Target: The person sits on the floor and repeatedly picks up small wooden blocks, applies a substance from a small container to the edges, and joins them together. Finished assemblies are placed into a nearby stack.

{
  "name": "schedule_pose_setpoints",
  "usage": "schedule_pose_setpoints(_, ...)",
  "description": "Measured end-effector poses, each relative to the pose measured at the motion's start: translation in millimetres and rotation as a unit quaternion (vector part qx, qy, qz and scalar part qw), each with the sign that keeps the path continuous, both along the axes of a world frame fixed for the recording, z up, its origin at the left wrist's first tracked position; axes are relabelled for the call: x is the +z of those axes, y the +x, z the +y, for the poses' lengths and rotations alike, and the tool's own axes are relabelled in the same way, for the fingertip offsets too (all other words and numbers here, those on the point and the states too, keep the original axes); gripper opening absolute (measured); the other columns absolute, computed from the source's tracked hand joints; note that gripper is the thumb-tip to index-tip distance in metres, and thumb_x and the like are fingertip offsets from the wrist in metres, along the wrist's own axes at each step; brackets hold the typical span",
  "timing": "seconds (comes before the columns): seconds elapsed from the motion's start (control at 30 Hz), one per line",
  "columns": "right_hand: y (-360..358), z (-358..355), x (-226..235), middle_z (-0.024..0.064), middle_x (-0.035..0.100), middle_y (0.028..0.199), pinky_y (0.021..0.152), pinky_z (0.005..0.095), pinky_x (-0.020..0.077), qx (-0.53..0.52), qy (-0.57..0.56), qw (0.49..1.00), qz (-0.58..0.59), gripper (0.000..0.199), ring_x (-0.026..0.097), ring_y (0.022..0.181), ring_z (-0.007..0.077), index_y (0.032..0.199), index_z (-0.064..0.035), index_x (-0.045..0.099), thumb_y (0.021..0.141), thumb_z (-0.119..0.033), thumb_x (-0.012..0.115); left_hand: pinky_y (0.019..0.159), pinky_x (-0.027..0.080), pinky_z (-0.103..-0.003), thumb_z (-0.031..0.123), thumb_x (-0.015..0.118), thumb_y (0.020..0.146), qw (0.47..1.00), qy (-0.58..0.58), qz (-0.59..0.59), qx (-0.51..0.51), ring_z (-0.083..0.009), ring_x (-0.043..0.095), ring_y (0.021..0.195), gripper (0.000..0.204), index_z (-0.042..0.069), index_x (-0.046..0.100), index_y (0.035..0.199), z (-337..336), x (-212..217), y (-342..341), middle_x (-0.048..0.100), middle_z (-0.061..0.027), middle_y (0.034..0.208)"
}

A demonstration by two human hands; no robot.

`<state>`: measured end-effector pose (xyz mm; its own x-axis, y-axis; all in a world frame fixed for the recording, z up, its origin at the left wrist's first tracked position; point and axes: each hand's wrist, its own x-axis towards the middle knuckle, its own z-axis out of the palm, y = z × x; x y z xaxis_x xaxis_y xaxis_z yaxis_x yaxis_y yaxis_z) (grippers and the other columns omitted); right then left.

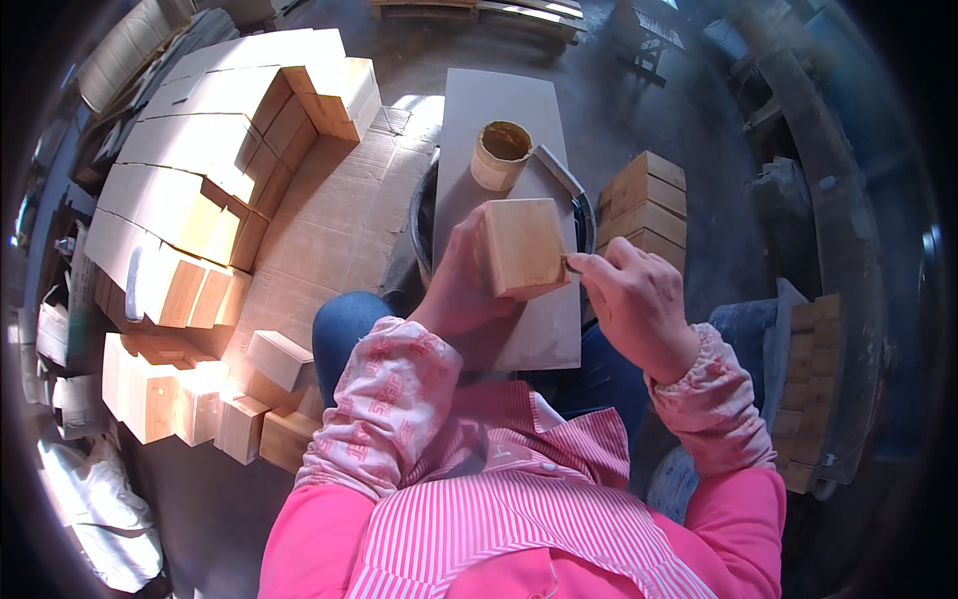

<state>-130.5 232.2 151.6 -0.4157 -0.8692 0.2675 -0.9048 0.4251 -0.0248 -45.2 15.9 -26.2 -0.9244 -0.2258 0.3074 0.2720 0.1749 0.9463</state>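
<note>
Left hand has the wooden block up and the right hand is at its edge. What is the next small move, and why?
Probably draw the right hand along the right edge of the wooden block: its fingertips pinch something small right at that edge, while the left hand holds the block above the grey board.

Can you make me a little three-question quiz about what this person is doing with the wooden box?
1. True or false: the left hand holds the wooden box up above the grey board.
2. Where is the open round tin? A) on the grey board, beyond the box; B) on the cardboard to the person's left; C) in the right hand.
3. Fill in: the right hand pinches a small tool at the box's ______ edge.

Key: 1. True. 2. A. 3. Right; the tool is too small to tell what kind it is.
</note>
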Motion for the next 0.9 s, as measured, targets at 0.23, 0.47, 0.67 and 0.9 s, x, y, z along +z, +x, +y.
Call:
schedule_pose_setpoints(0.23,-29.8,-14.3,-7.1,0.0077,0.061,0.084,0.062,0.0385,0.0509,-0.033,-0.061,0.996,-0.057,0.020,0.065,0.072,0.0272,0.119,-0.0143,0.075,0.099,-0.012,0.072,0.121,0.042,-0.051,0.003,0.094,0.064,1.000,0.004,-0.019,-0.010,-0.0289,0.036,0.152,0.130,0.011,0.016,0.166,-1.9,12.3,0.3,0.035,-0.0136,0.159)
schedule_pose_setpoints(0.47,-42.4,-23.7,-23.0,0.0025,0.062,0.084,0.062,0.0365,0.0503,-0.050,-0.133,0.979,-0.143,0.022,0.064,0.071,0.0202,0.123,-0.0107,0.074,0.102,-0.017,0.070,0.121,0.038,-0.044,0.001,0.095,0.059,0.998,0.055,-0.001,0.005,-0.0340,0.042,0.146,0.126,0.007,0.024,0.162,3.8,12.8,1.6,0.041,-0.0186,0.153)
schedule_pose_setpoints(0.67,-50.6,-8.3,-100.3,-0.0003,0.067,0.091,0.061,0.0287,0.0484,-0.149,-0.250,0.775,-0.561,0.033,0.060,0.070,0.0107,0.135,-0.0058,0.066,0.112,-0.028,0.057,0.120,0.038,-0.046,0.009,0.096,0.063,0.998,-0.039,0.013,0.048,-0.0402,0.044,0.144,0.121,0.005,0.026,0.162,6.7,22.9,5.1,0.043,-0.0227,0.151)
schedule_pose_setpoints(0.9,-11.7,-0.6,-150.9,0.0126,0.068,0.134,0.092,0.0334,0.0592,-0.111,-0.351,0.364,-0.855,0.045,0.071,0.113,0.0212,0.148,-0.0012,0.055,0.108,-0.020,0.062,0.122,0.040,-0.053,0.008,0.088,0.076,0.941,-0.308,0.132,0.049,-0.0515,0.032,0.153,0.090,0.011,0.043,0.153,16.2,29.5,12.2,0.031,-0.0277,0.163)
